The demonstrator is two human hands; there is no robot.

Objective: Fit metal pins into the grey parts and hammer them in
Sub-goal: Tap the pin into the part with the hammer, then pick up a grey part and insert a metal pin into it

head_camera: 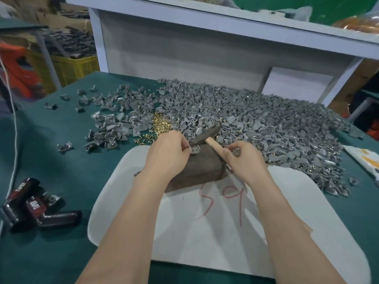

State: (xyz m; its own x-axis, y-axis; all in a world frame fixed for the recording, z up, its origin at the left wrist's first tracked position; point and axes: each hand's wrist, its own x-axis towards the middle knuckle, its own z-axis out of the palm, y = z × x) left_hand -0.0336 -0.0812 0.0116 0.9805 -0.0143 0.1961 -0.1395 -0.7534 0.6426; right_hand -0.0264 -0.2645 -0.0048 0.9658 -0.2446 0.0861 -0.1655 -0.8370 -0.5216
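Observation:
My left hand (pixel 170 153) pinches a small grey part (pixel 195 149) on the far end of a dark brown block (pixel 202 171). My right hand (pixel 245 158) grips the wooden handle of a small hammer (pixel 205 135), whose dark head sits just above the grey part. A big heap of grey parts (pixel 256 119) covers the green table beyond the block. A small pile of brass pins (pixel 161 125) lies just beyond my left hand. Whether a pin sits in the held part is hidden by my fingers.
The block rests on a white board (pixel 287 232) marked with red writing. Loose grey parts (pixel 106 130) are scattered at the left. Black and red tools (pixel 34 206) lie at the near left. A white shelf unit (pixel 184 48) stands behind the table, a yellow crate (pixel 75 66) beside it.

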